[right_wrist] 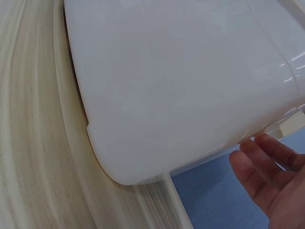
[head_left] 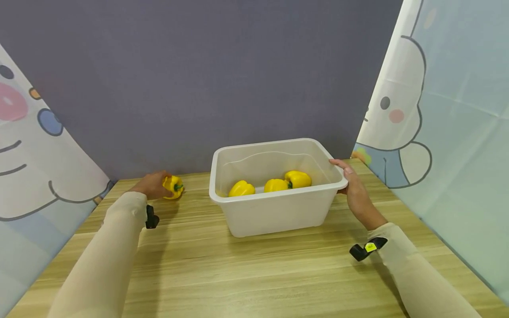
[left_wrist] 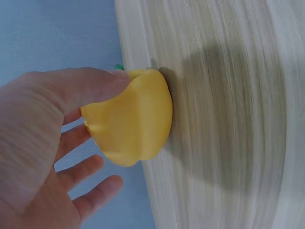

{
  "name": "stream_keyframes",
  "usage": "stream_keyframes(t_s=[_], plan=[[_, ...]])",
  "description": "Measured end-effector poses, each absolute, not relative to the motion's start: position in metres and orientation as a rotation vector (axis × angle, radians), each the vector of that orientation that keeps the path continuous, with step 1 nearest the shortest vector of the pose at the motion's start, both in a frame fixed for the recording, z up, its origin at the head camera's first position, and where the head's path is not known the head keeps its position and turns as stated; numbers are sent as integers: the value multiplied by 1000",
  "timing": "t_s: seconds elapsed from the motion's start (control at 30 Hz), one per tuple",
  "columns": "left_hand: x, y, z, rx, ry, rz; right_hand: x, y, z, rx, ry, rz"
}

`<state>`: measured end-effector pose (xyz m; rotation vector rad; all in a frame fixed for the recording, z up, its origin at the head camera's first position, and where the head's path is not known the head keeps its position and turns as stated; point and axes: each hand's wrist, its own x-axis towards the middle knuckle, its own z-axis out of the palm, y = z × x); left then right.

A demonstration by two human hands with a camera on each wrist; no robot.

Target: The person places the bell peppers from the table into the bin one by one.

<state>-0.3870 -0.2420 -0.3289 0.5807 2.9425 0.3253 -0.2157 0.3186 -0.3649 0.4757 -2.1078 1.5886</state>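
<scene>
On the left side of the table, my left hand [head_left: 153, 185] pinches a yellow bell pepper [head_left: 173, 187] with a green stem. In the left wrist view its thumb lies along the upper side of the pepper [left_wrist: 138, 119], and the lower fingers are spread apart from it. A white plastic bin [head_left: 278, 214] stands mid-table with three yellow bell peppers inside, one of them the right-hand pepper [head_left: 298, 179]. My right hand [head_left: 355, 194] holds the bin's right rim; in the right wrist view its fingertips [right_wrist: 250, 148] are under the edge of the bin [right_wrist: 181, 86].
The wood-grain table [head_left: 246, 274] ends at a grey-blue panel [head_left: 222, 88] behind it. Cartoon-printed curtains hang at the sides, the left curtain [head_left: 36, 168] and the right curtain [head_left: 457, 145]. Both wrists wear a black camera mount.
</scene>
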Motion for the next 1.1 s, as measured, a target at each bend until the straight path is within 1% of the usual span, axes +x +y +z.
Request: stream_keyframes(t_s=[0.37, 1.1], plan=[[-383, -245, -338, 562, 2995, 351, -216, 318, -366, 474, -2125, 1575], [-382, -237, -341, 482, 2994, 398, -216, 316, -366, 465, -2071, 1614]])
